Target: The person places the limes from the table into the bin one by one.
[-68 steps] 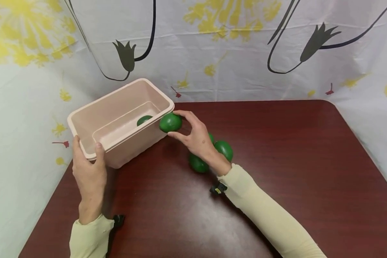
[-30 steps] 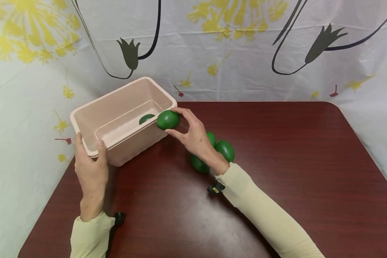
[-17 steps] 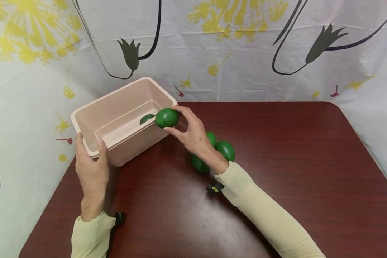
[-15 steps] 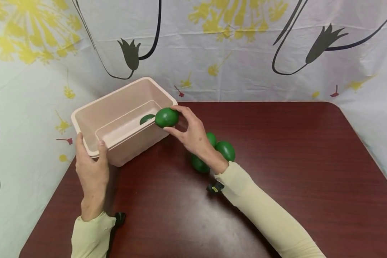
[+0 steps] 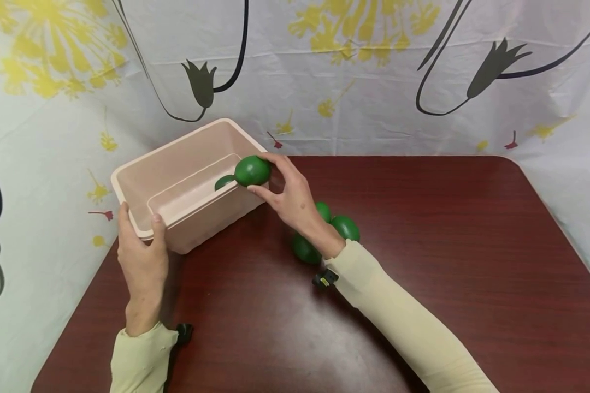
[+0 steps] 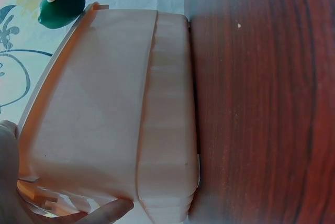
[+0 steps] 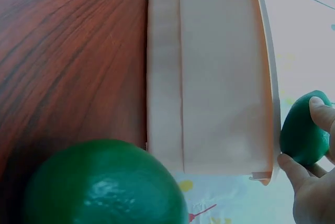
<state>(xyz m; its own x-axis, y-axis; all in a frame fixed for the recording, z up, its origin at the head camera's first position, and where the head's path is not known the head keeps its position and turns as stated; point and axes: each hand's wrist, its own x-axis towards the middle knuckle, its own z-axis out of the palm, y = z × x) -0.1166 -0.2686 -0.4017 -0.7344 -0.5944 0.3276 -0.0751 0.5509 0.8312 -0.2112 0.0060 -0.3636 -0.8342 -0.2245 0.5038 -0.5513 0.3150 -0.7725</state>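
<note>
My right hand [image 5: 295,199] pinches a green lime [image 5: 252,171] between thumb and fingers. It holds the lime at the right end of the bin's near rim, overlapping the rim in the head view. With its thumb and fingers over the rim, my left hand [image 5: 142,267] grips the near left corner of the pale pink plastic bin [image 5: 211,221]. Inside the bin another lime [image 5: 223,182] shows, partly hidden by the near wall. The right wrist view has the held lime [image 7: 304,130] just beyond the rim, with fingertips close to the edge.
On the dark red table [image 5: 423,245], several limes [image 5: 346,228] lie clustered under my right forearm, partly covered by it. One lime [image 7: 104,187] looms large in the right wrist view. Behind the bin hangs a white cloth [image 5: 373,109] with flower prints.
My right hand has raised the lime and moved it slightly left, from beside the bin's near wall up to rim height. My left hand keeps its grip on the bin.
</note>
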